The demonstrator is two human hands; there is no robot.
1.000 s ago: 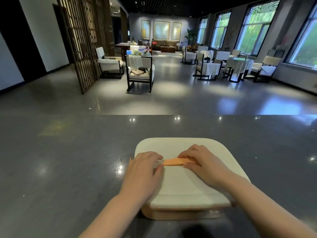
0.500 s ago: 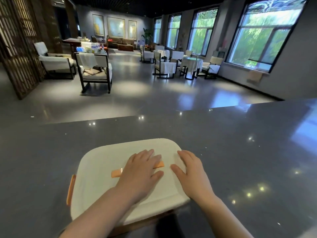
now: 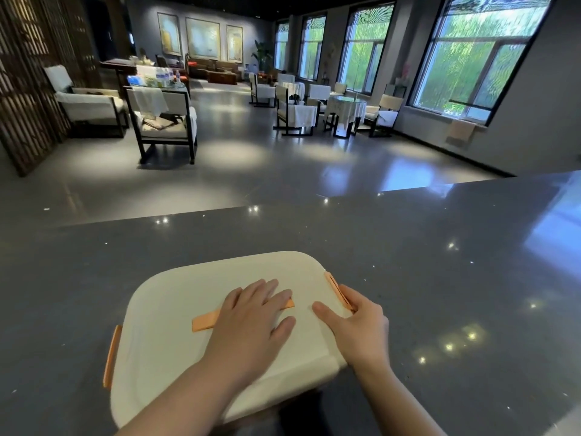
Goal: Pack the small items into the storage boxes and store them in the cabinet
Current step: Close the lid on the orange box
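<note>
Storage box [image 3: 176, 341] on the near part of a dark grey polished counter [image 3: 440, 278], lid on; cream lid with rounded corners, flat orange handle strip [image 3: 206, 320] lying across its middle, orange clasp [image 3: 112, 357] on the left edge, another orange clasp [image 3: 338, 291] on the right edge; base barely seen under the lid's near rim. Left hand [image 3: 254, 322] laid flat on the lid's middle, fingers spread and straight, covering part of the handle strip. Right hand [image 3: 358, 325] at the right edge, thumb stretched over the lid, fingers curled down round the right clasp. Beyond the counter, armchairs [image 3: 163, 121] and cloth-covered tables [image 3: 344, 110] on a glossy floor.
</note>
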